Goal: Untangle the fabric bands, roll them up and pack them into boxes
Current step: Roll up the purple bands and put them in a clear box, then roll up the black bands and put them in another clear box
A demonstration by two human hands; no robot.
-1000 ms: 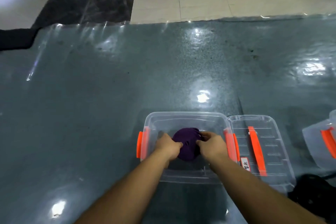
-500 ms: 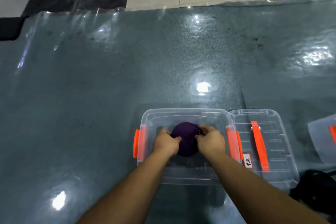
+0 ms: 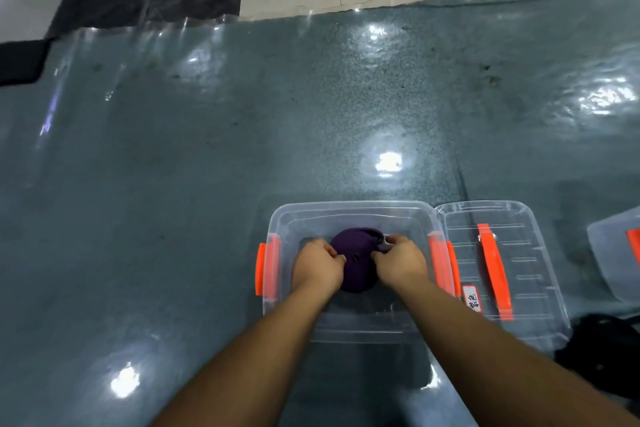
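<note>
A rolled-up purple fabric band point(image 3: 353, 253) sits inside a clear plastic box point(image 3: 349, 210) with orange side latches, low in the middle of the view. My left hand point(image 3: 317, 265) grips the roll's left side with curled fingers. My right hand point(image 3: 398, 258) grips its right side, the fingertips pinching a fold at the top right. Both hands are down inside the box, and the lower part of the roll is hidden between them.
The box's clear lid point(image 3: 498, 267) with an orange handle and a white label lies flat just right of it. Another clear container point(image 3: 614, 253) shows at the right edge. A black object point(image 3: 602, 354) lies at lower right. A glossy plastic-covered grey surface point(image 3: 207, 166) stretches ahead.
Both hands stay on the purple roll in the box, shifting their grip only slightly. My head has tilted, so the box sits a little higher in the view.
</note>
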